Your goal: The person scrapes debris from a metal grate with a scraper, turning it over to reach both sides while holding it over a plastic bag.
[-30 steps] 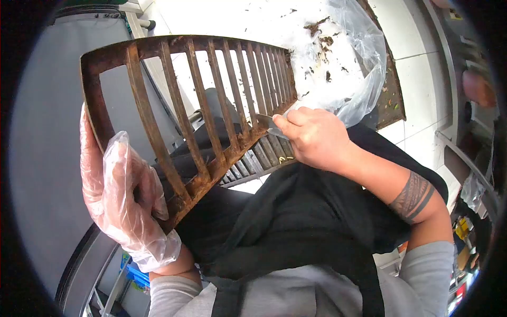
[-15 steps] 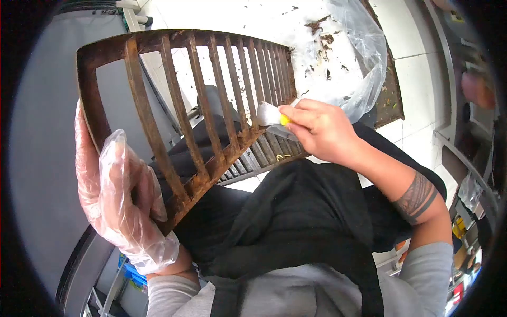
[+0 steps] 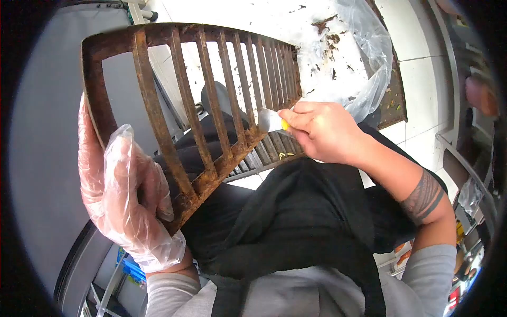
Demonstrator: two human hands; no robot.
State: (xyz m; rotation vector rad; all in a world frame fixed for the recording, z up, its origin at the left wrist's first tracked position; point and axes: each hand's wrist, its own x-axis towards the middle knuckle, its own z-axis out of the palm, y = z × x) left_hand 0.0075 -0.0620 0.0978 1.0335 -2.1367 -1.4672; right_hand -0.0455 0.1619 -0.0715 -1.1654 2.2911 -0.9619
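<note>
A brown, crusted metal grate (image 3: 182, 103) with several parallel bars is tilted up in front of my lap. My left hand (image 3: 124, 198), in a clear plastic glove, is closed round the near left end of its frame. My bare right hand (image 3: 325, 132) is closed on a scraper with a yellow handle and a wide pale metal blade (image 3: 269, 120). The blade lies against the grate's lower frame edge, by the foot of a bar. Most of the handle is hidden in my fingers.
Below the grate is a slotted drain cover (image 3: 277, 148) in the floor. At the upper right, a clear plastic bag (image 3: 369, 68) and dark scraps (image 3: 332, 39) lie on white tiles (image 3: 420, 87). A grey panel (image 3: 53, 132) stands at the left.
The grate and both hands appear slightly further right in view. The scraper blade has turned a little and stays at the grate's lower edge. Both grips are unchanged.
</note>
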